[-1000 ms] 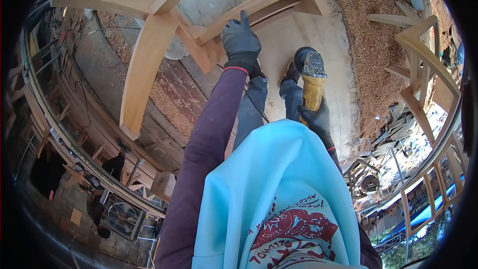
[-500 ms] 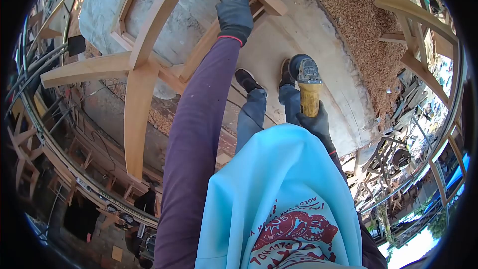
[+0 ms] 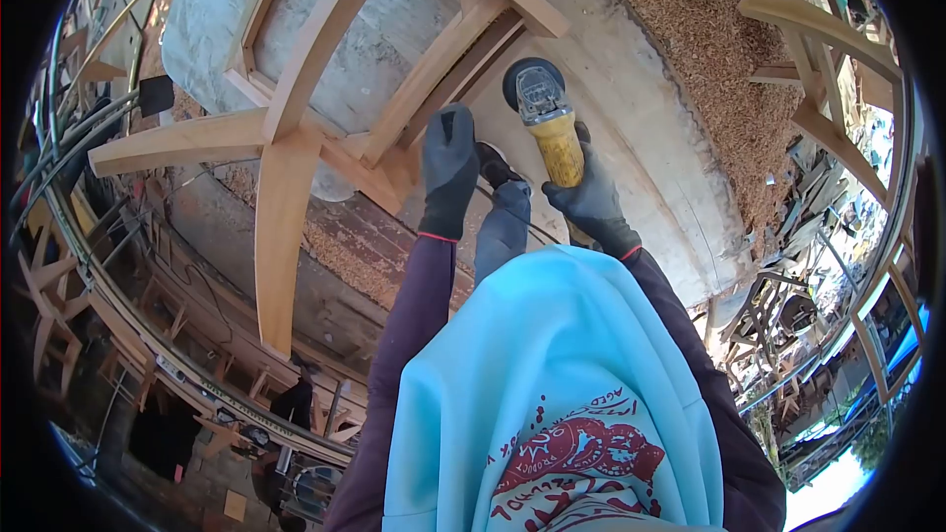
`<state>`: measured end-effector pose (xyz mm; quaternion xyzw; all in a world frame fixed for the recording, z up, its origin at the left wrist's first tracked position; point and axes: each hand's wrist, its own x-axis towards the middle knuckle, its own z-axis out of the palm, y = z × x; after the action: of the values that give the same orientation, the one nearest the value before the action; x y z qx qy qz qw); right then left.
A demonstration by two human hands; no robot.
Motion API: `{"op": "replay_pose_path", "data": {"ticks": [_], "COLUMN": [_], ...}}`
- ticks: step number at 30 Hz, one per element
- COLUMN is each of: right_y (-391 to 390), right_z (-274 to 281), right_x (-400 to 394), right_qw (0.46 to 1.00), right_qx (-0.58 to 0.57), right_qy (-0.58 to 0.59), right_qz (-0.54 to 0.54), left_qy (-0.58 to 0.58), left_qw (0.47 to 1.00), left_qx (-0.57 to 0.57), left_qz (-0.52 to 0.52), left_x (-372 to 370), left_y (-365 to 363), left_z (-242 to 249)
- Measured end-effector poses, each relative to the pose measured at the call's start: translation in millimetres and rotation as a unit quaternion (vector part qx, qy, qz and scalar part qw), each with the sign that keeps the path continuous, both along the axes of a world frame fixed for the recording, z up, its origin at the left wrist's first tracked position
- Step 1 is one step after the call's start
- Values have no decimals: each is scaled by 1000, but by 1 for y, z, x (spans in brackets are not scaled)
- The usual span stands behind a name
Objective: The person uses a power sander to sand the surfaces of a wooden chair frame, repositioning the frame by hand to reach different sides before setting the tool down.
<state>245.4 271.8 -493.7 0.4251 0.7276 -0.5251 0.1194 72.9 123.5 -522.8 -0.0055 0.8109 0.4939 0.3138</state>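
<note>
My right hand (image 3: 596, 202), in a dark glove, is wrapped round the yellow body of an angle grinder (image 3: 558, 143). Its grey head and round black disc (image 3: 533, 82) point away from me, over the pale floor board. To the left, my gloved left hand (image 3: 449, 163) is raised with fingers stretched out close together, seen edge-on and with nothing visible in it. It is nearest to a wooden chair frame (image 3: 434, 74), overlapping the end of a rail in this view. The frame's long curved legs (image 3: 279, 236) spread to the left.
Wood shavings (image 3: 709, 30) lie beyond the board's (image 3: 680, 187) right edge. More wooden frames (image 3: 828, 25) stand at the upper right, with scrap wood (image 3: 788, 305) piled below. My shoe (image 3: 498, 166) is between my hands. A dark cord runs near my leg.
My left hand has let go of the wooden frame and drawn back toward me. My right hand has brought the grinder up and leftward, with the disc tilting left.
</note>
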Motion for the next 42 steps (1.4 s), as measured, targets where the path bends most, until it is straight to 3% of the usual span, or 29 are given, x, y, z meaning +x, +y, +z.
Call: {"op": "replay_pose_path", "data": {"ticks": [3,5,6,8,15,42], "right_y": [1,-1,1,5,21,25], "right_z": [3,-21,-31,-45,-49,-68], "right_x": [-57,-78,-90,-109,-148,-159], "right_qw": [999,998,996,996,998,997], "right_qx": [35,45,53,53,24,31], "right_qy": [4,25,47,56,31,26], "right_qz": [39,46,56,53,42,62], "left_qy": [-50,-57,-58,-65,-92,-132], "left_qw": [998,984,984,980,985,982], "left_qx": [32,159,163,156,116,115], "left_qz": [-16,46,44,103,89,71], "left_x": [36,31,21,-3,-48,-64], "left_y": [26,55,62,68,85,88], "left_z": [14,4,-7,-30,-35,-46]}}
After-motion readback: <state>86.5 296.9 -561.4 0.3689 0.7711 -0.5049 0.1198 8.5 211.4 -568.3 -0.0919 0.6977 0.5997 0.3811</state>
